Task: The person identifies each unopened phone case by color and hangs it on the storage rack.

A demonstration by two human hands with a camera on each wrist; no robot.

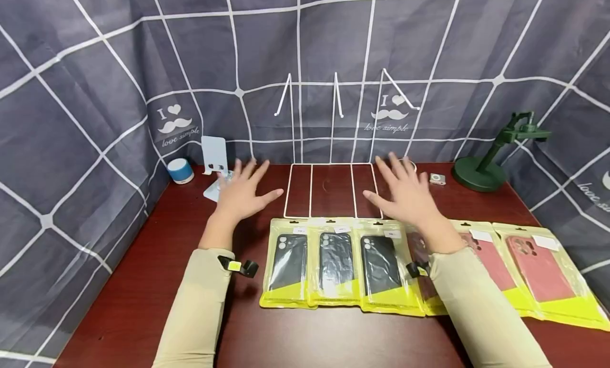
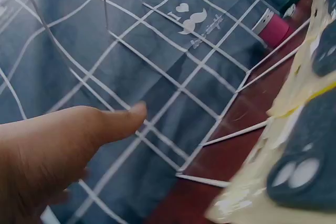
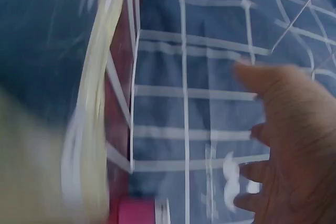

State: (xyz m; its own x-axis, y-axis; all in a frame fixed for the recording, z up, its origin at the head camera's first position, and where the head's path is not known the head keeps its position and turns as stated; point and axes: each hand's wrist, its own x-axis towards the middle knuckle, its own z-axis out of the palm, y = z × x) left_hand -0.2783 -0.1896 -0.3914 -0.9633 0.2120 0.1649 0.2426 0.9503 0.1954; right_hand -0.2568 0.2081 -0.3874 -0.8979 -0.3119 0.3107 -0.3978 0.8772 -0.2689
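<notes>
My left hand (image 1: 241,196) hovers over the table with its fingers spread, beside the left edge of a white wire rack (image 1: 286,193). My right hand (image 1: 405,193), also with spread fingers and slightly blurred, is at the rack's right side. Neither hand holds anything. The rack has a flat base and three upright prongs with bent arms. In front of it lies a row of clear-and-yellow bags holding phone cases: black cases (image 1: 289,262) on the left, pink cases (image 1: 540,267) on the right. My right forearm partly covers one bag.
A blue-and-white cylinder (image 1: 180,171) and a light blue phone stand (image 1: 215,153) stand at the back left. At the back right are a small silver player (image 1: 437,179) and a dark green stand (image 1: 481,172). A pink cylinder (image 2: 274,29) shows in the left wrist view. Grid-patterned cloth (image 1: 267,45) hangs behind.
</notes>
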